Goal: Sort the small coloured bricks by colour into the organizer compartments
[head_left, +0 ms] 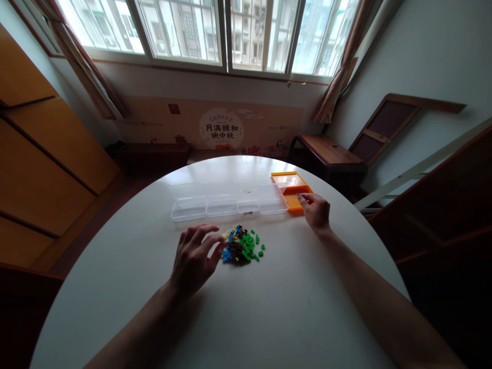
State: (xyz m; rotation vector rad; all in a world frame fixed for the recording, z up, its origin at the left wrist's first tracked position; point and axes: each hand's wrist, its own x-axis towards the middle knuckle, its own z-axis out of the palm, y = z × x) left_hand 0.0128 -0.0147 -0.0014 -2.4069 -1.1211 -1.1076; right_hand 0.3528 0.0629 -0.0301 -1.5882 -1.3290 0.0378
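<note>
A pile of small toy building bricks (246,246) in green, blue, brown and pale yellow lies on the white table. At its left edge is my left hand (196,256), fingers apart and curved, with nothing visible in it. My right hand (315,210) pinches a small blue brick (299,195) over the orange box (295,209), which has its lid (288,179) laid back. To the left of that box stands a clear plastic case (188,211) with several compartments and a raised lid. A small dark piece (248,212) shows by one compartment.
The round white table (284,307) ends in a curved edge beyond the boxes. Behind it are a wooden stool (326,148) at the right, a printed panel (154,120) and windows. Wooden cabinets (42,169) stand to the left.
</note>
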